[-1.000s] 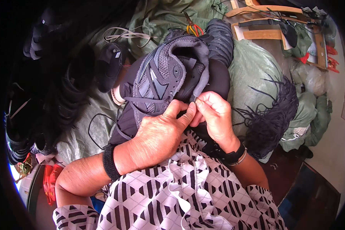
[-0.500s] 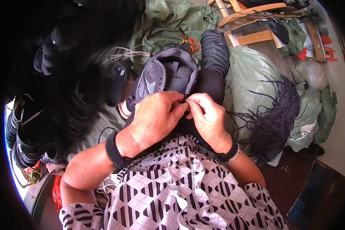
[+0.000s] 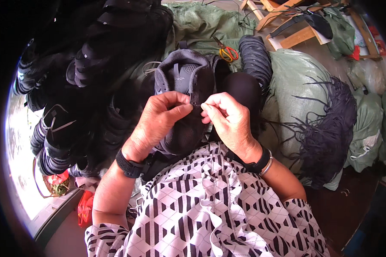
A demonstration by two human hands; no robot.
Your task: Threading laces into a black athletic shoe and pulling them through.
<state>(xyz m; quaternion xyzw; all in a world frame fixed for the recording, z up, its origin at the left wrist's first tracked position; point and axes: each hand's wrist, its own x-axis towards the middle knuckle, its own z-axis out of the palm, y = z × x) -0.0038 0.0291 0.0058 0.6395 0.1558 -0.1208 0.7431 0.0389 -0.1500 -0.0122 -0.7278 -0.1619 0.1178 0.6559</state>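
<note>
My left hand (image 3: 161,122) clamps the dark grey shoe (image 3: 182,107) steady on my lap, so my right hand (image 3: 229,122) can pinch what appears to be its lace at the eyelets.

Green woven sacks (image 3: 302,81) fill the middle and right of the room, with a wooden frame (image 3: 287,25) standing behind them at the top. Dark brown floor (image 3: 351,210) shows at lower right, and bright daylight (image 3: 19,141) floods the left edge.
</note>
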